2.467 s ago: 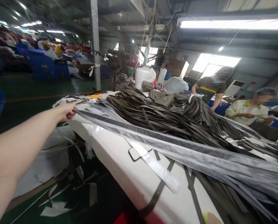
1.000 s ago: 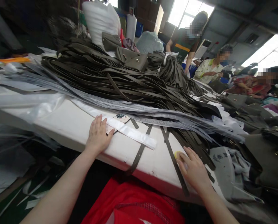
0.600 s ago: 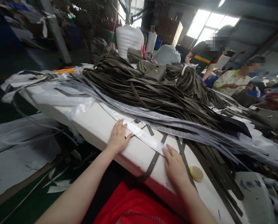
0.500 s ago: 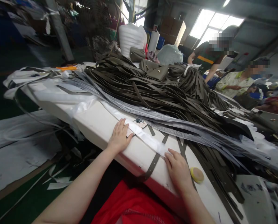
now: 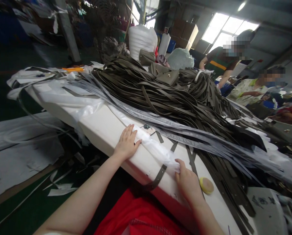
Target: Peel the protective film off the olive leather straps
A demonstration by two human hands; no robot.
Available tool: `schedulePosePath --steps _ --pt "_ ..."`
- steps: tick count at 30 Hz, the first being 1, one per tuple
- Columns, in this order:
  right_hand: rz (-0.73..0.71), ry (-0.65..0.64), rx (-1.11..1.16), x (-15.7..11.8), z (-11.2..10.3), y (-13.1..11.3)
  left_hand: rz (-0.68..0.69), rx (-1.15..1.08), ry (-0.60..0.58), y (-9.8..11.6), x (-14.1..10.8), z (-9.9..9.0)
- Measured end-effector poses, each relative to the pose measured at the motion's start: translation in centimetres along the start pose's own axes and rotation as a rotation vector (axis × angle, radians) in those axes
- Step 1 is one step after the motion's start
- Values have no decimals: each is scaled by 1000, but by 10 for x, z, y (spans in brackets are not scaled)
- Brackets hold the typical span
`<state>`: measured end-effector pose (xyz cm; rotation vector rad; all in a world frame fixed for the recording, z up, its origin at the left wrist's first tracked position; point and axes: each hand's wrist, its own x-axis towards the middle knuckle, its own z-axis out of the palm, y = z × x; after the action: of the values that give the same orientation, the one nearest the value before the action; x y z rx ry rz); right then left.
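Plastic sleeve (image 5: 158, 148) lies lengthwise nr front edge of white table (image 5: 99, 122), over part of phone (image 5: 149, 129) & strap (image 5: 158, 178). L hand (image 5: 126, 143): flat, fingers extended, at sleeve's near edge; prob. steadying it vs. sliding. R hand (image 5: 188, 182): thumb & fingertips pinching sleeve's end, prob. to control that end. Yellow-rimmed disc (image 5: 206, 185) just beside R hand, not touched. Strap pile (image 5: 146, 88) behind, appears set back to leave front workspace.
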<state>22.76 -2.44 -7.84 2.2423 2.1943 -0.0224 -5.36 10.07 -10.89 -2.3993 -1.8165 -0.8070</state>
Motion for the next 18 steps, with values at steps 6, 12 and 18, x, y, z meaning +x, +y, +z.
schedulePosePath --steps 6,12,18 --pt "-1 -173 -135 5 -6 -13 2 -12 -21 1 -2 -2" --pt "-80 -182 -197 4 -6 -21 -1 -32 -25 -2 0 2" --pt "-41 -89 -165 -1 -11 -19 44 -88 -10 8 -9 -8"
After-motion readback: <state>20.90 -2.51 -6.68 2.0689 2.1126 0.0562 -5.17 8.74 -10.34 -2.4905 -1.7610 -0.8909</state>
